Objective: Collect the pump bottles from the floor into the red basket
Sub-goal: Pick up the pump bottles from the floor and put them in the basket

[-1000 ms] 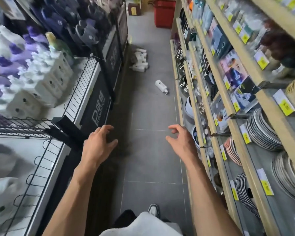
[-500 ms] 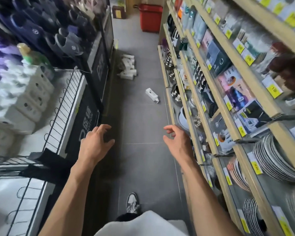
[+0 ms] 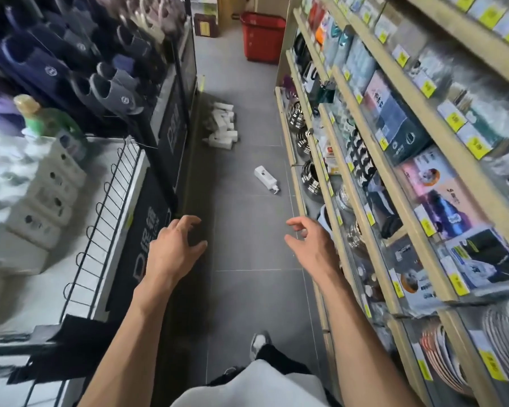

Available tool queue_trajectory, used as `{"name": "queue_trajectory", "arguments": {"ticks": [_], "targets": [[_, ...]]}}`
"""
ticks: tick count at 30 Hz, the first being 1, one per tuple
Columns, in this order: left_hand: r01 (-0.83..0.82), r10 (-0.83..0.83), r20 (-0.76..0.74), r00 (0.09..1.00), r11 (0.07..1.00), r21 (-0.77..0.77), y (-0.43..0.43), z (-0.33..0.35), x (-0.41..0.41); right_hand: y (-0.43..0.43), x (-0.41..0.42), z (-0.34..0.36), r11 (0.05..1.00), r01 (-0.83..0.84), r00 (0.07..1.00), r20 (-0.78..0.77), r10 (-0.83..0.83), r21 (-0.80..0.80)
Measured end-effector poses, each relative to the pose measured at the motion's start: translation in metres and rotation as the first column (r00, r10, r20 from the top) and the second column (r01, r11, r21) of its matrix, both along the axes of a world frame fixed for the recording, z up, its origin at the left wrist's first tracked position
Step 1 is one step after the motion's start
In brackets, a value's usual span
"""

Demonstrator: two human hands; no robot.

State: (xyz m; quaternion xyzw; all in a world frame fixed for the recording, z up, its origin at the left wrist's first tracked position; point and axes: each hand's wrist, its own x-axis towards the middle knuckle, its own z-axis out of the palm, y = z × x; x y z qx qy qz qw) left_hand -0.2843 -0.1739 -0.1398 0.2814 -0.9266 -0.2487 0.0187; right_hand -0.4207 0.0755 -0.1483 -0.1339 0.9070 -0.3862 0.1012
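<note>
A white pump bottle (image 3: 265, 177) lies on its side on the grey floor, close to the right shelf. Farther down the aisle, a pile of several white pump bottles (image 3: 223, 127) lies against the left display. The red basket (image 3: 262, 36) stands at the far end of the aisle. My left hand (image 3: 174, 250) and my right hand (image 3: 309, 245) are held out in front of me, well short of the single bottle. Both have loosely curled fingers and hold nothing.
Wooden shelves (image 3: 394, 183) with boxed goods, metal racks and plates line the right side. On the left stands a white display (image 3: 80, 248) with a black wire rail, stocked bottles and hanging slippers (image 3: 112, 86). A narrow grey tiled aisle (image 3: 247, 289) runs between them.
I have walked forward down the aisle: the single bottle, the pile and the red basket are nearer. Both hands stay held out, empty.
</note>
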Motion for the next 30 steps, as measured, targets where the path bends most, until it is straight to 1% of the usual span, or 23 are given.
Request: {"name": "queue_trajectory", "arguments": {"ticks": [5, 8, 12, 16, 23, 26, 30], "targets": [[0.023, -0.023, 0.008, 1.0, 1.0, -0.016, -0.021, -0.003, -0.061, -0.033, -0.064, -0.013, 0.999, -0.03, 0.999, 0.042, 0.031, -0.025], [0.012, -0.011, 0.023, 1.0, 0.999, -0.04, -0.035, 0.0, -0.096, -0.047, -0.105, -0.014, 0.999, -0.043, 0.997, 0.057, 0.044, -0.01], [-0.017, 0.018, 0.006, 1.0, 0.998, -0.052, -0.056, 0.008, -0.139, -0.066, -0.16, -0.011, 0.998, -0.058, 0.997, 0.055, 0.059, -0.026], [-0.043, 0.041, -0.021, 0.999, 0.996, -0.073, -0.076, 0.01, -0.177, -0.087, -0.206, -0.006, 0.998, -0.07, 0.997, 0.038, 0.07, -0.005], [-0.077, 0.077, -0.006, 0.997, 0.996, -0.053, -0.108, 0.005, -0.23, -0.12, -0.264, -0.009, 0.998, -0.063, 0.997, 0.038, 0.064, -0.016], [-0.074, 0.075, 0.009, 0.997, 0.996, -0.047, -0.134, 0.002, -0.257, -0.139, -0.292, -0.014, 0.999, -0.045, 0.998, 0.047, 0.046, -0.023], [-0.07, 0.07, -0.009, 0.998, 0.997, -0.029, -0.175, 0.002, -0.298, -0.179, -0.33, -0.013, 0.999, -0.047, 0.998, 0.049, 0.048, -0.018]]}}
